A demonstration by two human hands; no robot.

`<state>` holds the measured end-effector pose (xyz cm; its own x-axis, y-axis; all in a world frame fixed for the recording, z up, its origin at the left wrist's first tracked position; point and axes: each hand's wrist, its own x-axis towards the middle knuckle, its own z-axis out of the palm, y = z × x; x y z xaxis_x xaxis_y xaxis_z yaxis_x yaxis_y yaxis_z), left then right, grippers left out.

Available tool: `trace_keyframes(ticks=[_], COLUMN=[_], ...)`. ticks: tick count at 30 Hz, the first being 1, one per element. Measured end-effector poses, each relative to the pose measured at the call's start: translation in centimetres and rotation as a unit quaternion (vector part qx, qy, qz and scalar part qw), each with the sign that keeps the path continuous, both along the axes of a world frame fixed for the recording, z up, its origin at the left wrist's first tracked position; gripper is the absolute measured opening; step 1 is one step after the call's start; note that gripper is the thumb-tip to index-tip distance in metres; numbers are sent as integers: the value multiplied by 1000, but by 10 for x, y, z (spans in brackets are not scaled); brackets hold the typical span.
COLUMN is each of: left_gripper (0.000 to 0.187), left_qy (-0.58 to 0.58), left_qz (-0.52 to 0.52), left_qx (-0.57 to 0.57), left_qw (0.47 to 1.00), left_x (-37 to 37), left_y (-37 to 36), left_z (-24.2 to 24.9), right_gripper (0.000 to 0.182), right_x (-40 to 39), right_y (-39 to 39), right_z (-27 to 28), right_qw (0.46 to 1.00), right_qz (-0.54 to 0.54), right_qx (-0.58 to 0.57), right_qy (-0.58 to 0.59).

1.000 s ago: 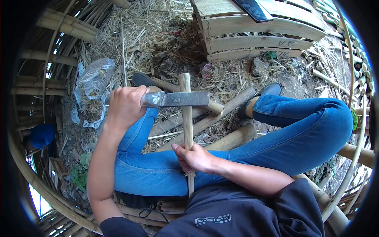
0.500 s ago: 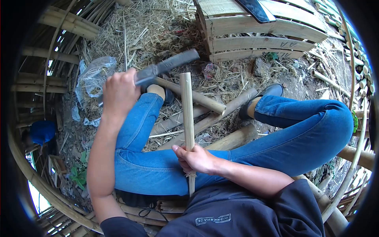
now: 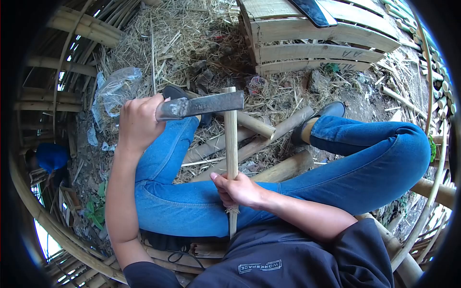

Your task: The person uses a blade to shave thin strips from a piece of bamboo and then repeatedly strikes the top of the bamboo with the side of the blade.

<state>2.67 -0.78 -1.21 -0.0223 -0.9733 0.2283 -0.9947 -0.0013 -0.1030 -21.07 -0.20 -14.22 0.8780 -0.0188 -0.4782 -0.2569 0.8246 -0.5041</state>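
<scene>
The right hand [image 3: 242, 191] has its fingers wrapped around the lower bamboo stick [image 3: 231, 144]. The left hand [image 3: 139, 120], clenched on a machete [image 3: 216, 102], has swung the blade back across the stick's top. Beyond lie a crumpled clear plastic bag [image 3: 120, 86] and a slatted crate [image 3: 326, 34] bearing a phone [image 3: 314, 10].

Two bare hands, one left hand [image 3: 141, 122] and one right hand [image 3: 242, 190], can be counted, with one metal blade [image 3: 213, 103] and one bamboo stick [image 3: 231, 144]. Two dark shoes [image 3: 334, 110], one slatted wooden crate [image 3: 297, 52], one phone [image 3: 314, 12] and one clear plastic bag [image 3: 120, 86] are shown. At least four bamboo pieces [image 3: 258, 126] are seen between the feet; the stacked poles [image 3: 441, 93] cannot be counted exactly.
</scene>
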Motion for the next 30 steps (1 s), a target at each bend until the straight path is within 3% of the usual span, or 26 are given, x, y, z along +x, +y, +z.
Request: trace_keyframes(ticks=[10,14,18,25,30], left_gripper=[10,10,12,12,25], left_qy=[19,-62,69,20,42], left_qz=[-3,113,85,43,-31], left_qx=[32,11,-22,-28,-26], left_qw=[999,992,994,998,998], left_x=[-5,8,16,10,3], left_y=[-9,-20,-12,-11,-10], left_z=[-16,-17,-19,-18,-27], right_gripper=[47,46,45,50,52], right_x=[-2,-3,-1,-2,-3], right_y=[0,7,-3,-4,-5], right_z=[2,9,7,11,13], right_qw=[1000,996,1000,1000,1000], right_qz=[16,48,18,0,2], right_qx=[-19,-50,-22,6,25], right_qy=[-8,-51,13,10,8])
